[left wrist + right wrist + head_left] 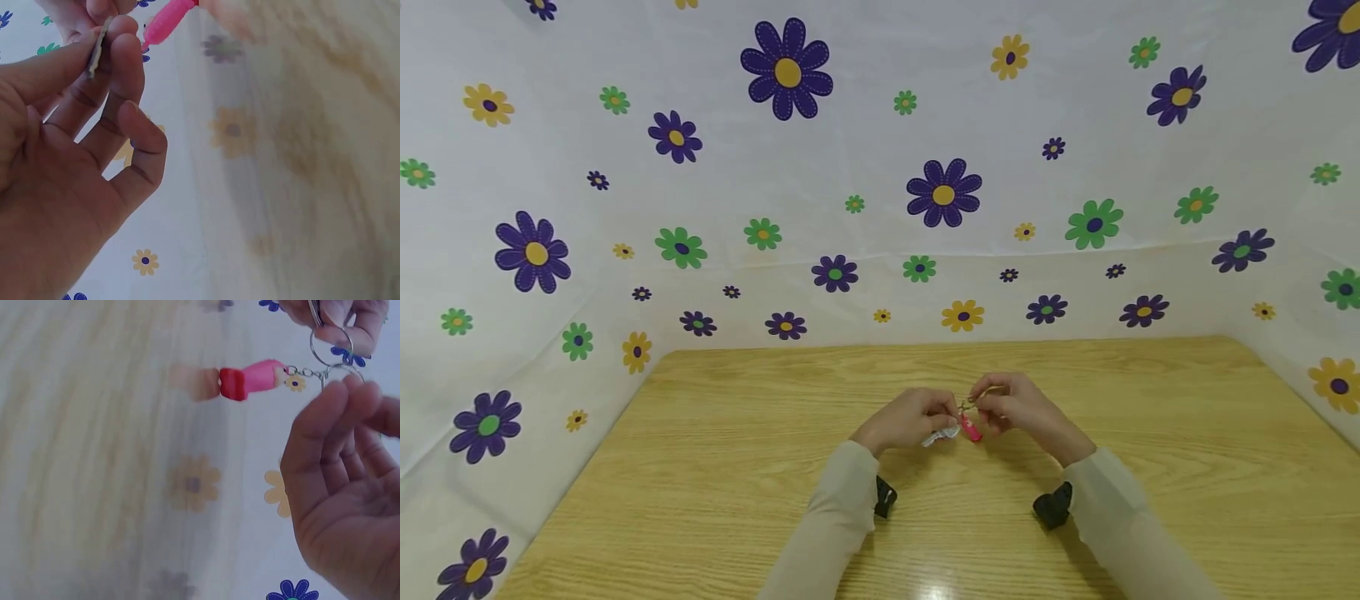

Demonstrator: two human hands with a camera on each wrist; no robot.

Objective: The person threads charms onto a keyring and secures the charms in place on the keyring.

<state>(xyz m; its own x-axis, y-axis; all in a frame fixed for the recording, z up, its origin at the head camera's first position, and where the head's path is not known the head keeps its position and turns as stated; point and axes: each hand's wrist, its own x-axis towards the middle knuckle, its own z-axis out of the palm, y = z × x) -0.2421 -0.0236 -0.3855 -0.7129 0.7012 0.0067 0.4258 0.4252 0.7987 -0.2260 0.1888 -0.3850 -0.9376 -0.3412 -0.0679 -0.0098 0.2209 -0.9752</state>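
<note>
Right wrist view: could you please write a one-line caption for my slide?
Two hands hold a metal key ring between fingertips, with a pink charm hanging from its short chain above the wooden table.

— Where are the hands?

— Above the middle of the tabletop point(715, 467), side by side: the left hand point(910, 419) on the left, the right hand point(1017, 408) on the right, nearly touching.

— And between them?

— A key ring point(331, 347) with a charm point(971, 428) hanging below it, just over the tabletop. A flat key point(942, 436) sits under the left hand.

— Behind?

— A backdrop cloth point(880, 167) rises at the far edge and along both sides.
</note>
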